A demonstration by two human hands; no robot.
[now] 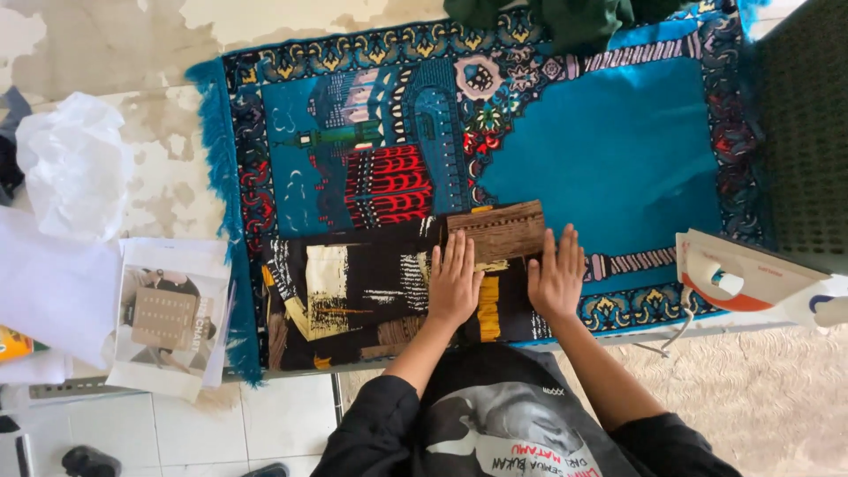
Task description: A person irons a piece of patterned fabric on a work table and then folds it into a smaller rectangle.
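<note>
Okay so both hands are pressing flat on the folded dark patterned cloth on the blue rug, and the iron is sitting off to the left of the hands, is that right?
Not quite. The head view shows the iron off to the right of the hands, at the rug's right edge. The rest holds: the left hand and right hand both press flat on the folded dark patterned cloth, which lies on the blue rug.

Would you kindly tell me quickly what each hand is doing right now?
Left hand: open, flat on the dark patterned folded cloth, holding nothing.
Right hand: open, flat on the same cloth, holding nothing.
</note>
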